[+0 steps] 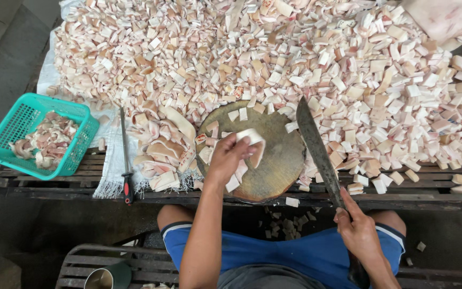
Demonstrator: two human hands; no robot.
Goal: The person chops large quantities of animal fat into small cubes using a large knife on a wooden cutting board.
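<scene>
Blue shorts (pixel 295 254) were seen below as a long cleaver (pixel 316 152) was gripped by the right hand (pixel 360 231), while a pale strip (pixel 252 144) was pinned on the round block (pixel 279 171) by the left hand (pixel 225 158).

A: How many tools are shown?
B: One cleaver (pixel 316 152), one sharpening steel (pixel 125 155), one round chopping block (pixel 274 171).
A: And containers?
B: One green basket (pixel 6 155), one metal cup (pixel 100 278); cut pieces (pixel 306 59) too many to count.
</scene>
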